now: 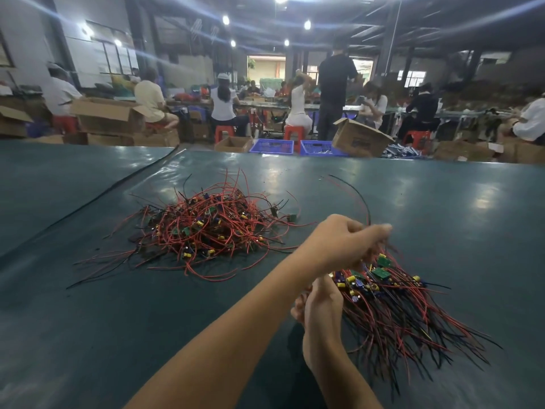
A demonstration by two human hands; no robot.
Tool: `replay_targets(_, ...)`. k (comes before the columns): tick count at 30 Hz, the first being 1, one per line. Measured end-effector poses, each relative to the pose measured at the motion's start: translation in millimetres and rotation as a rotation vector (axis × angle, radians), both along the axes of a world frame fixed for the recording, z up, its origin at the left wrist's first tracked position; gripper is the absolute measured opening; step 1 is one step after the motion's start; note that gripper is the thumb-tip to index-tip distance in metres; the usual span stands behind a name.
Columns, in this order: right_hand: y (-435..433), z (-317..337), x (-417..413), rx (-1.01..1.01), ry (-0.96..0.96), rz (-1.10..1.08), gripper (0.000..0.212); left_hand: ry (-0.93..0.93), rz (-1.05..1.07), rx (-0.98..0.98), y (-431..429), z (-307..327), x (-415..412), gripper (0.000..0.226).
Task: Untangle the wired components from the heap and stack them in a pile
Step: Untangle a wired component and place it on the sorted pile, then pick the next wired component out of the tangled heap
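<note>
We've got the left hand [339,243] pinching a wire [361,199] just above the pile [398,314], which fans toward us and rightward. The right hand [320,302] sits right beneath, grip unreadable. The heap [206,228] lies well left of both.

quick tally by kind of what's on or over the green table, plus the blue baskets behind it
tangled heap: 1
sorted pile: 1
lifted wire, pinched by the left hand: 1
hands: 2, left hand and right hand
blue baskets: 2
total: 7
</note>
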State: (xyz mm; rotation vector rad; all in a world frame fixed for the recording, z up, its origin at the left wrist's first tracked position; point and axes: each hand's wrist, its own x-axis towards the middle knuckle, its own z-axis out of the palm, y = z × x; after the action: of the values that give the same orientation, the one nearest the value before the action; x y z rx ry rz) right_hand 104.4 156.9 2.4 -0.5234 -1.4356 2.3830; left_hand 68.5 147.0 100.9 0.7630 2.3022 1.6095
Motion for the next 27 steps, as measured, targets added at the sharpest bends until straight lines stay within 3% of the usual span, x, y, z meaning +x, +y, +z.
replay_targets(3,1,-1,2,0.083,0.047,0.024,0.025,0.406,0.227,-0.371,-10,-21,-12,0.065)
replay_targets(8,3,-2,-3,0.176,0.008,-0.035,0.014,0.609,0.488,-0.217,-67,-57,-26,0.028)
replay_targets(12,1,-6,-2,0.23,0.029,0.0,0.012,0.768,0.695,-0.338,-120,-71,-46,0.012)
replay_targets(15,1,-7,-2,0.295,0.042,0.004,0.01,0.733,0.801,-0.307,-148,-71,-59,0.014)
replay_targets(19,0,-11,-3,0.372,0.075,-0.006,0.009,0.541,0.91,-0.274,-172,-73,-76,0.022)
replay_targets(23,-2,-12,-4,0.398,0.077,0.007,0.009,0.453,0.811,-0.619,-180,-88,-86,0.041)
replay_targets(27,-1,-13,-5,0.409,0.076,0.016,0.009,0.375,0.835,-0.761,-182,-89,-98,0.052)
